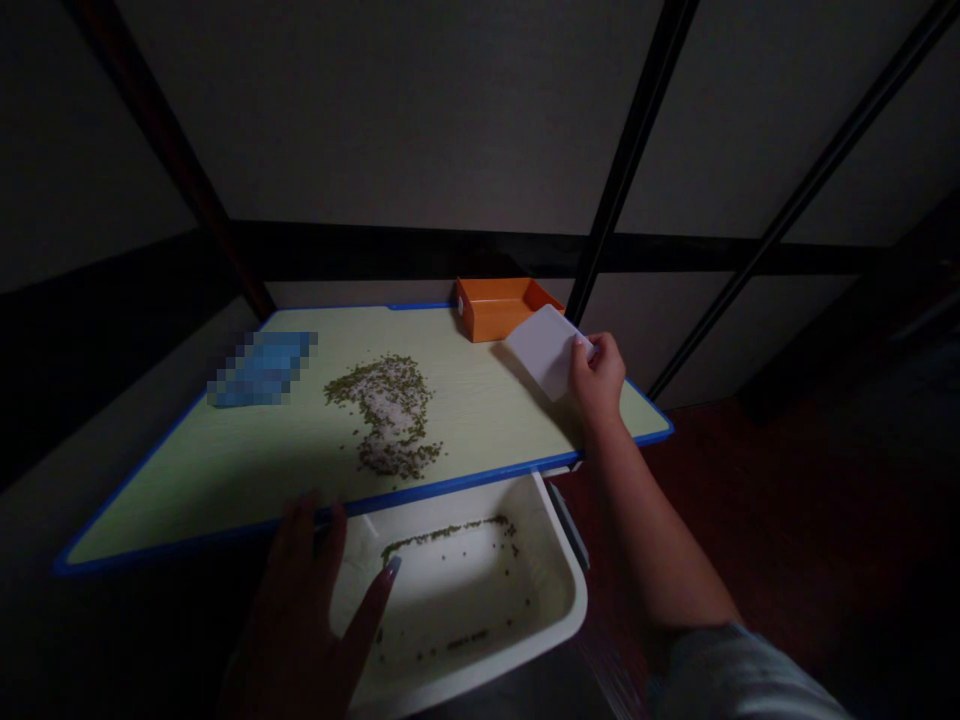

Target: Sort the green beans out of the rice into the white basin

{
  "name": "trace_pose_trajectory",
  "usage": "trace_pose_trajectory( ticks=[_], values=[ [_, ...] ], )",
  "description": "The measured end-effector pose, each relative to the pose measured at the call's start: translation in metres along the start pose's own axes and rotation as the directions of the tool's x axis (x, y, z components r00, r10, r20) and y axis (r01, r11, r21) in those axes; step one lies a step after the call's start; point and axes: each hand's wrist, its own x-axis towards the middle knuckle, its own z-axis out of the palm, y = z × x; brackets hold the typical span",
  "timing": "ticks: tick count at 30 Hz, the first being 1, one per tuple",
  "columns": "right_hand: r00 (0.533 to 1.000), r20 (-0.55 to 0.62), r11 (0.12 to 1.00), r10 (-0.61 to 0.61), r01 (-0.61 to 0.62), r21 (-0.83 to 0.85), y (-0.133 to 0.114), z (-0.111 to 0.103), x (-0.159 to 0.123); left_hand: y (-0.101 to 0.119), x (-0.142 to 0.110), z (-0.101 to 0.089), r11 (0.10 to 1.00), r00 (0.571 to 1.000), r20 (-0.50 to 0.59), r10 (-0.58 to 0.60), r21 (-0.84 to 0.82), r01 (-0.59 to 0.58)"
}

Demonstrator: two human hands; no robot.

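Pinched in my right hand (598, 375) is a flat white scraper (544, 350), tilted above the right part of the table. A pile of small green beans mixed with white grains (390, 415) lies loose on the pale green tabletop (225, 470). My left hand (315, 610) is open at the table's front edge, its fingertips by the blue rim and its thumb over the white tub (566, 610). Inside the tub, small dark green beans are scattered, several in a line along the far side. Shadow covers much of my left hand.
An open orange box (499, 310) stands at the back of the table, behind the scraper. A blurred-out blue item (262, 370) lies at the left. A panelled wall (420, 130) rises behind the table, and dark red floor (720, 520) shows at the right.
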Motion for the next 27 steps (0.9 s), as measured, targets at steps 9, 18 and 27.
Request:
trace_pose_trajectory(
  ticks=[9,18,27],
  values=[
    [0.883,0.463,0.941,-0.076,-0.090,0.327,-0.002,0.008,-0.010,-0.003,0.000,0.004,0.999,0.999,-0.046,0.020,0.034,-0.019],
    [0.717,0.690,0.900,-0.104,-0.228,0.372,-0.011,0.013,-0.018,0.000,0.002,0.002,1.000,1.000,-0.019,-0.005,0.023,0.005],
    [0.637,0.753,0.904,-0.164,-0.209,0.373,-0.018,0.021,-0.023,-0.007,-0.003,0.007,0.998,0.999,-0.032,0.035,0.055,-0.033]
  ],
)
